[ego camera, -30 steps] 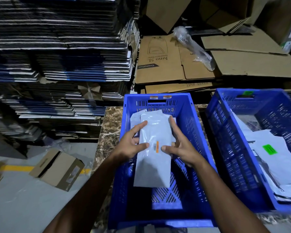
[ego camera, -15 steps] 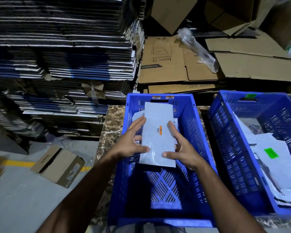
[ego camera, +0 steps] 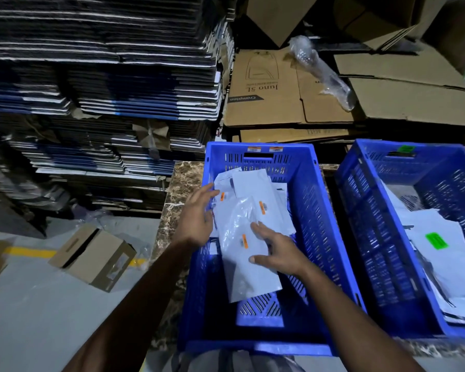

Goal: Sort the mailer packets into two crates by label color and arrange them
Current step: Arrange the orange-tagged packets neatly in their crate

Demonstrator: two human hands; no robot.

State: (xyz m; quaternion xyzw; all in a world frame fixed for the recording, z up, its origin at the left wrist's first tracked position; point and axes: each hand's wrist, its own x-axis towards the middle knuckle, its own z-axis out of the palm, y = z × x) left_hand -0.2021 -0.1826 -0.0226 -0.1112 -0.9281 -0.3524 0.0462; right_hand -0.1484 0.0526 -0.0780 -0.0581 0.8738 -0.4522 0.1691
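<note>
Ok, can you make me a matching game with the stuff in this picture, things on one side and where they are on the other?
Things:
1. packet with the green label
2. packets with orange labels
3. small cardboard box
4. clear plastic wrap

Places:
A. on the grey floor
B. in the right crate
C. on the flattened cartons at the back
D. in the left crate, under both hands

Pairs: 1-B, 2-D, 3-A, 4-C
</note>
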